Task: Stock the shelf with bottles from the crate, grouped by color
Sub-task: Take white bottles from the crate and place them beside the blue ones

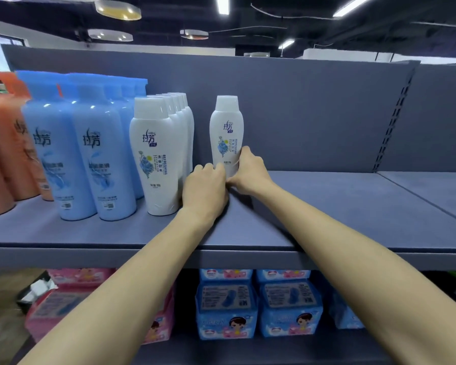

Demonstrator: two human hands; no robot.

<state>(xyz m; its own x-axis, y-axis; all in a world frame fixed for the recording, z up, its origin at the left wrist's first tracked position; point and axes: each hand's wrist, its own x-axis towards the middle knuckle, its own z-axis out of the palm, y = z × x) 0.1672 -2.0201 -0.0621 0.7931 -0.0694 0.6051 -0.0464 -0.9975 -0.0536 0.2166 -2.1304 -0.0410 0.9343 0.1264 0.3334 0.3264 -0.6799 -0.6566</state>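
While both arms reach up from the 6 o'clock edge, the two hands meet at the foot of a lone white bottle [227, 133] standing upright just past centre, toward 12 o'clock. The right hand [249, 173] curls around the bottle's lower right side, its fingers wrapped onto the label, so it grips the bottle. The left hand [206, 189] sits at the bottle's lower left with its knuckles bent; its fingertips are hidden behind the hand, and whether they actually hold the bottle or only touch it cannot be told. The bottle rests on the grey shelf [327, 206], toward the back panel, apart from the rest of the stock. At 9 o'clock of it stands a front-to-back row of white bottles [156, 156], all upright, with a gap between the row and the lone bottle. Farther toward 9 o'clock stand the blue bottles [79, 154], in two rows, touching side by side. At the far 9 o'clock edge are the orange bottles [3, 143], partly cut off by the frame. The shelf from 1 to 3 o'clock shows only its grey surface and a slotted upright. Below, on the lower shelf toward 6 o'clock, sit blue packs [258, 304], and toward 7 o'clock pink packs [95, 299]. Ceiling lights [223, 3] run across the 12 o'clock edge.
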